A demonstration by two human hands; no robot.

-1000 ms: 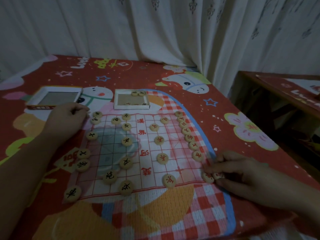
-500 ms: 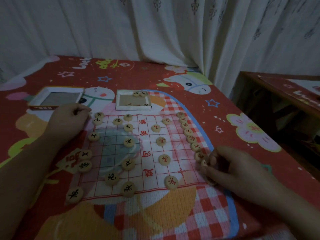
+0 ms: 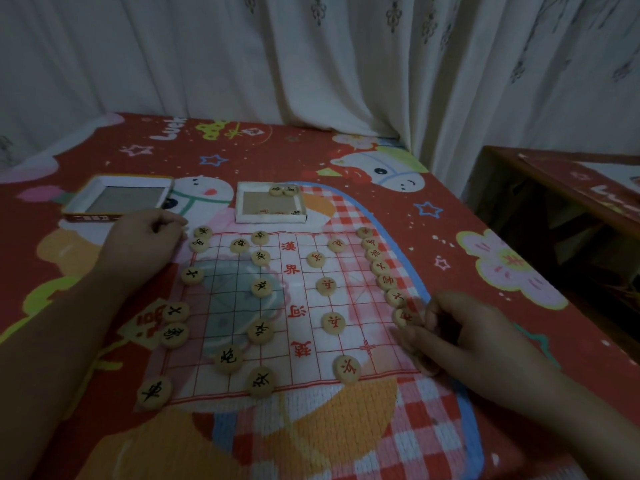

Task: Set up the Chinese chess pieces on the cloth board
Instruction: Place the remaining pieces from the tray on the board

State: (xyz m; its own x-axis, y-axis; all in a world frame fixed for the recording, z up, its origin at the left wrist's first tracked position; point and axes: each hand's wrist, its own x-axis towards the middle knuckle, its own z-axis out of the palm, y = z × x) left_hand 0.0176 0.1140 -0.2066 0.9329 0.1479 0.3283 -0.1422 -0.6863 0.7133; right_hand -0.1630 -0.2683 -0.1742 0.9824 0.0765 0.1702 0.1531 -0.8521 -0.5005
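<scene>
The white cloth board (image 3: 298, 306) with its red grid lies on the red patterned table cover. Round wooden pieces with black characters (image 3: 259, 332) stand on its left half. Pieces with red characters (image 3: 333, 323) stand on the right half and in a row along the right edge (image 3: 380, 267). My right hand (image 3: 460, 337) rests at the board's right edge, its fingertips pinching a red-marked piece (image 3: 403, 317) at the lower end of that row. Near the board's far left corner, my left hand (image 3: 143, 239) is curled into a fist; whether it holds a piece is hidden.
A small white box tray (image 3: 270, 221) with a few pieces in it sits just beyond the board. Its lid (image 3: 119, 199) lies to the left, behind my left hand. A curtain hangs behind the table. A second, lower table (image 3: 568, 188) stands to the right.
My right hand has moved up along the board's right edge, from the lower right corner to the end of the red row. My left hand has stayed put.
</scene>
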